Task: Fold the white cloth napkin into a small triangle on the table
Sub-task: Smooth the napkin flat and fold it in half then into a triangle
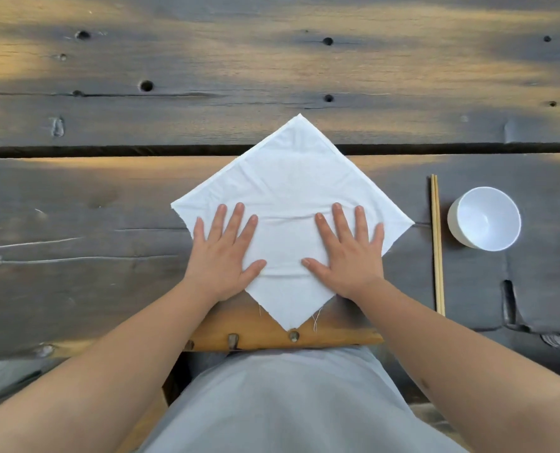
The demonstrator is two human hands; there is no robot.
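The white cloth napkin (291,178) lies flat on the wooden table (272,67), turned as a diamond with one corner pointing at me and one pointing away. My left hand (224,256) rests flat on its lower left part, fingers spread and straight. My right hand (348,253) presses flat on its lower right part, fingers likewise spread. A few soft creases run across the cloth between the two hands. Loose threads hang from the near corner.
A pair of wooden chopsticks (437,243) lies lengthwise to the right of the napkin. Beyond them stands a white bowl (484,219). A dark gap between the planks runs across the table under the napkin's far part. The table's near edge is by my lap.
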